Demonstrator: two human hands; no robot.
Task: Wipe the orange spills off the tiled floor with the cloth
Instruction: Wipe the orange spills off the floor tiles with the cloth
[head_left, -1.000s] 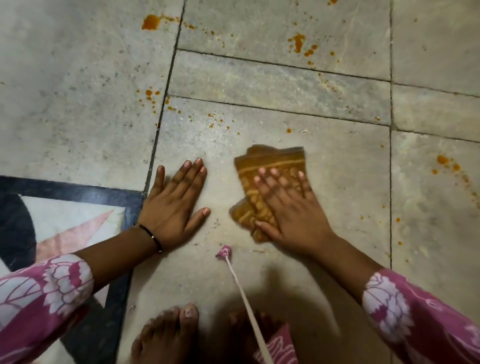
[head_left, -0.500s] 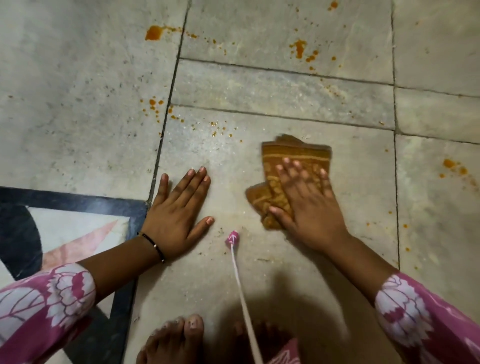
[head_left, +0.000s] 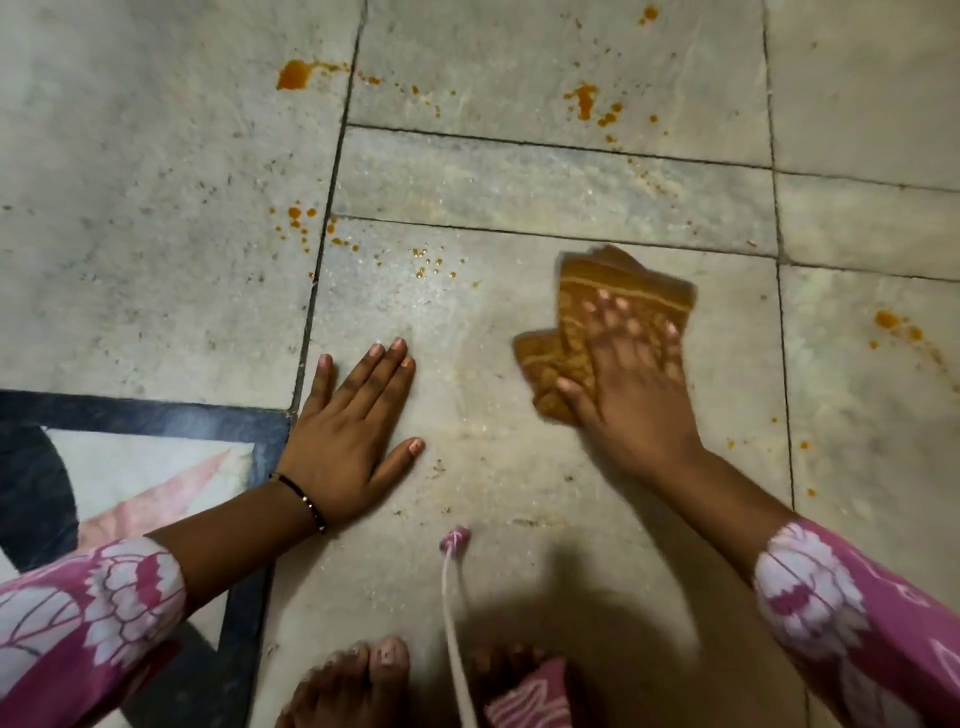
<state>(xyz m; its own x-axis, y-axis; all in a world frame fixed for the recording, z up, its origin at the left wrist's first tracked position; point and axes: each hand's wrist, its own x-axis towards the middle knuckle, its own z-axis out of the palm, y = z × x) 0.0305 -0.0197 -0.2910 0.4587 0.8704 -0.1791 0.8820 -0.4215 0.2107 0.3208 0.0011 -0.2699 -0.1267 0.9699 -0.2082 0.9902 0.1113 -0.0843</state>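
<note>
Orange-brown folded cloth (head_left: 618, 312) | right hand (head_left: 634, 395) pressed flat on it | left hand (head_left: 348, 431) splayed on mottled tile (head_left: 156, 234)

The person is wearing pink sleeves (head_left: 88, 613) printed with white flowers. A thin black bracelet (head_left: 304, 501) is circling the left wrist. A pale pink cord (head_left: 453, 623) with a knotted tassel is hanging down, and the feet (head_left: 358, 680) are showing bare.
</note>
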